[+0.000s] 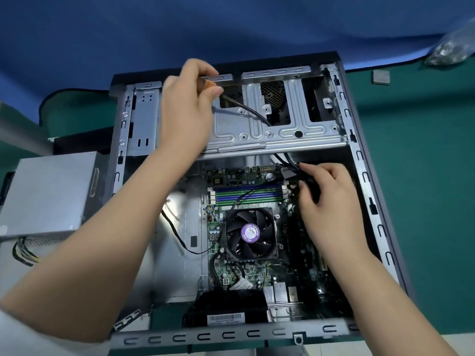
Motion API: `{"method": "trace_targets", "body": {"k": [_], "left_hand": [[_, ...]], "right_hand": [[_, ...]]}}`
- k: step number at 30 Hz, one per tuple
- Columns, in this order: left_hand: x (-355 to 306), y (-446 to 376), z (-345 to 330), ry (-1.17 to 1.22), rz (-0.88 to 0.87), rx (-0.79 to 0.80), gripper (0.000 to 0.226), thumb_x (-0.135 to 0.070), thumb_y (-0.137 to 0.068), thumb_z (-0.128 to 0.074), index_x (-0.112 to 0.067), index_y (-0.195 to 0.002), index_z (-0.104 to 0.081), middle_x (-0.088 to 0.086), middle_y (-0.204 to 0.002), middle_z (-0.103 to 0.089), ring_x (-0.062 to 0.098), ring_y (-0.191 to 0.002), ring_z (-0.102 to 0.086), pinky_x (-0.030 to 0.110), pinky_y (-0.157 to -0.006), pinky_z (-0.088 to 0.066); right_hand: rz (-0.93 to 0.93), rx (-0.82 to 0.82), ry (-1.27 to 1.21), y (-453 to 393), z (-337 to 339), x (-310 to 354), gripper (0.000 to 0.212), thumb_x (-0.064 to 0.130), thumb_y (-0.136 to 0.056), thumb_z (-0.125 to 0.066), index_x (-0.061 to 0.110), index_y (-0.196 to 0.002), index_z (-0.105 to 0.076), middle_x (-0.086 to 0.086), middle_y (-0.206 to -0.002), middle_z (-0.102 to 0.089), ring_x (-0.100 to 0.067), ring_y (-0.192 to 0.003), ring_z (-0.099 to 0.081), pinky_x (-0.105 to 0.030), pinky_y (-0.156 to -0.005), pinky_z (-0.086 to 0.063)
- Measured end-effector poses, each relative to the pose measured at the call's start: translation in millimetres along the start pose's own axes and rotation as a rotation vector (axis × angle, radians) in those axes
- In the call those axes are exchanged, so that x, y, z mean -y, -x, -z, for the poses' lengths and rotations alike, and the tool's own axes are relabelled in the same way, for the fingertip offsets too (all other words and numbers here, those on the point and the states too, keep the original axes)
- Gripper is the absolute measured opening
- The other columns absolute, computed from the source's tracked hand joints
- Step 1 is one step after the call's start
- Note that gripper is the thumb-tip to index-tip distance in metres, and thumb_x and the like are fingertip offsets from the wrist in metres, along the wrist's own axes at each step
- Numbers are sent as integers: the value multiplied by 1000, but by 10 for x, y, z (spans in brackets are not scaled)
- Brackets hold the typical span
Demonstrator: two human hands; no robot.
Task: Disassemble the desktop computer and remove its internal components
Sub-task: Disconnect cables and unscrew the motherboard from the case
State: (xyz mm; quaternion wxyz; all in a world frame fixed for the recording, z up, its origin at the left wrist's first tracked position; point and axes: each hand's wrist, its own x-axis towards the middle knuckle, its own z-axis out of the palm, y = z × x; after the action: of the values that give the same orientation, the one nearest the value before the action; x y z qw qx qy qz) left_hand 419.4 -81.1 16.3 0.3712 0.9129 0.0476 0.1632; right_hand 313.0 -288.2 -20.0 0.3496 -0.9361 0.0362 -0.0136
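the left hand (pixel 186 104) pinches an orange plug (pixel 208 84) between thumb and fingers, above the far left part of the drive cage (pixel 277 124). a black cable (pixel 246 109) runs from the plug across the cage floor and drops under the cage's near edge. the right hand (pixel 326 199) has its fingers curled round a bundle of black wires (pixel 307 176) just nearside of the cage, at its right end; the thumb presses the bundle from below.

the case (pixel 372 191) lies open on its side on a green mat (pixel 424 150), and the cage fills its far end. nearside of the cage sits the motherboard (pixel 257 268), with blue and green memory slots (pixel 246 194) just below the cage's edge and a black fan (pixel 250 233) with a purple label nearer still. another thin black cable (pixel 180 240) loops from the slots over the bare metal floor left of the board.

left of the cage, outside the case wall, rests a grey power supply (pixel 48 194) with yellow and black wires at its near side. beyond the cage to the right lie a small square chip (pixel 380 77) and a clear bag (pixel 452 47), on the mat's edge by a blue cloth (pixel 231 27).
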Motion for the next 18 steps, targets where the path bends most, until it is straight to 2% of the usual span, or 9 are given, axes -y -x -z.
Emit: {"method": "trace_targets", "body": {"k": [1, 3, 5, 8, 10, 12, 14, 18], "left_hand": [[28, 15, -5, -53, -10, 12, 14, -18, -93, -54, -21, -104, -62, -15, -78, -52, 12, -97, -42, 9, -77, -32], [43, 21, -29, -118, 13, 66, 19, -21, -97, -49, -24, -104, -66, -13, -79, -58, 18, -106, -37, 21, -89, -33], [38, -23, -57, -250, -16, 109, 21, -23, -99, -44, -24, -103, -65, -1, -95, -64, 26, -112, -37, 33, -93, -33], [-3, -43, -85, -429, -262, 174, 23, -27, -98, -43, -16, -102, -63, 8, -117, -52, 30, -118, -35, 36, -102, -24], [-51, -21, -107, -507, -429, 256, 32, -39, -96, -43, -12, -102, -60, 8, -117, -50, 30, -118, -35, 37, -110, -12], [-83, -33, -142, -586, -538, 307, 43, -50, -94, -41, -12, -104, -58, 7, -111, -54, 30, -114, -39, 39, -108, -14], [-117, -93, -151, -593, -592, 307, 44, -53, -92, -44, -13, -101, -59, 7, -107, -54, 30, -107, -42, 37, -99, -23], [-182, -160, -209, -579, -656, 223, 41, -51, -91, -51, -11, -92, -63, 7, -102, -52, 29, -99, -44, 35, -84, -30]], "right_hand": [[-8, -3, 16, 0, 3, -2, 35, 12, -92, -55, 14, -127, -58, 5, -108, -44, -5, -96, -40, -8, -86, -25], [-34, -5, 47, -5, -5, -11, 35, 12, -93, -53, 13, -128, -57, 0, -112, -47, -4, -92, -37, -7, -83, -23], [-103, 24, 17, -24, -22, -17, 34, 16, -96, -49, 15, -130, -55, -3, -113, -45, -4, -84, -36, -6, -76, -21], [-188, 62, -75, -68, -47, -39, 30, 22, -99, -45, 21, -126, -57, -4, -97, -44, 0, -67, -41, -16, -62, -24], [-225, 76, -98, -89, -60, -66, 27, 23, -99, -45, 23, -123, -58, -6, -87, -50, -6, -59, -45, -23, -58, -27], [-284, 88, -177, -105, -74, -82, 23, 24, -98, -46, 23, -118, -59, -4, -72, -56, -6, -46, -43, -25, -49, -31], [-317, 76, -263, -116, -88, -90, 18, 22, -98, -48, 24, -112, -60, 3, -59, -53, -4, -38, -42, -19, -40, -31], [-311, 25, -337, -121, -89, -68, 19, 22, -98, -47, 22, -111, -61, 8, -64, -56, 0, -46, -46, -12, -42, -33]]}}
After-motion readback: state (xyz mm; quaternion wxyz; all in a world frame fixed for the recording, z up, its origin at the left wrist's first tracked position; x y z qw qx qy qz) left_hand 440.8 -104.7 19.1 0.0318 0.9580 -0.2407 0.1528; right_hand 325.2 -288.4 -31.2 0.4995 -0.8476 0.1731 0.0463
